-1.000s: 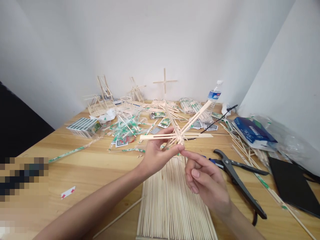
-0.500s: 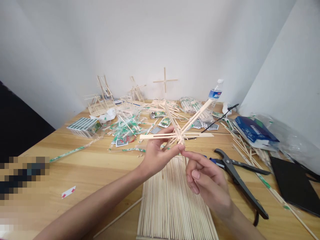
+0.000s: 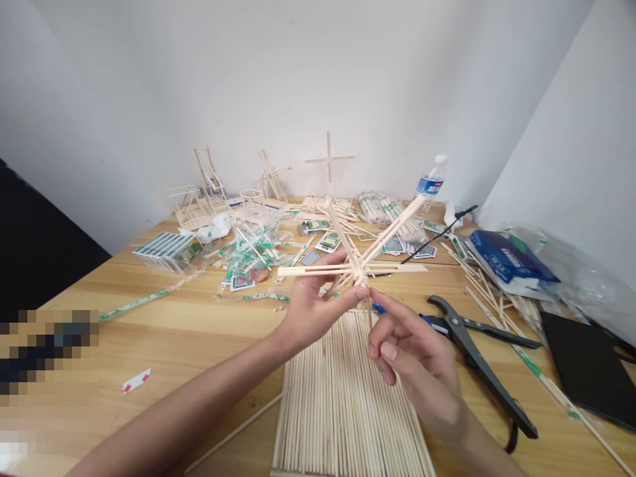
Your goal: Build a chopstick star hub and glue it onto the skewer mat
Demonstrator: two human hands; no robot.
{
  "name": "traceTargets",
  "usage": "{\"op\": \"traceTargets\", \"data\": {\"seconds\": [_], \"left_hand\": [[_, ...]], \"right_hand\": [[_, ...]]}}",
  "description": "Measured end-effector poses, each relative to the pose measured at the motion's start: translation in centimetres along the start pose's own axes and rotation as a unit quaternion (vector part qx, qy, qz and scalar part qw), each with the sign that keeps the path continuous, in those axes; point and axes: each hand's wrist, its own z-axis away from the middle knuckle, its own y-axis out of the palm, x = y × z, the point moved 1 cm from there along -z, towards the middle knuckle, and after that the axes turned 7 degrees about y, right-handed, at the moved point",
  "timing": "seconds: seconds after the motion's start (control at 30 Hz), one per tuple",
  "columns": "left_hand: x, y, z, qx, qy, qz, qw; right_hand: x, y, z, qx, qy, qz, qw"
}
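My left hand is closed around the hub of a wooden stick model, whose arms of paired thin sticks spread out like windmill blades. Its thumb lies along the near side of the hub. My right hand has the index finger stretched to the hub beside my left thumb tip, with the other fingers loosely bent and nothing seen in them. Whether that fingertip presses on the wood I cannot tell. Below both hands lies a flat panel of side-by-side wooden sticks.
Black-handled cutters lie to the right, near a dark flat pad and a blue packet. A water bottle, plastic wrappers, loose sticks and several stick models stand farther back. A boxed pack sits left.
My right index fingertip has shifted slightly right and up from the left thumb tip. The left hand still holds the stick model in nearly the same pose.
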Motion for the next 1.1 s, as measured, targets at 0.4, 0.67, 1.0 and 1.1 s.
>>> {"op": "traceTargets", "data": {"seconds": [0.4,0.67,1.0,1.1], "left_hand": [[-0.01,0.04,0.11,-0.014,-0.038,-0.004,0.999],[-0.05,0.02,0.06,-0.017,-0.020,-0.019,0.999],[-0.10,-0.01,0.10,-0.022,-0.029,-0.021,0.999],[-0.17,0.02,0.09,-0.020,-0.022,-0.016,0.999]], "right_hand": [[-0.27,0.13,-0.06,0.012,0.008,-0.016,1.000],[-0.15,0.14,0.02,0.012,0.015,-0.010,1.000],[-0.17,0.14,-0.06,0.011,0.008,-0.004,1.000],[-0.14,0.08,0.04,0.011,0.010,0.005,1.000]]}}
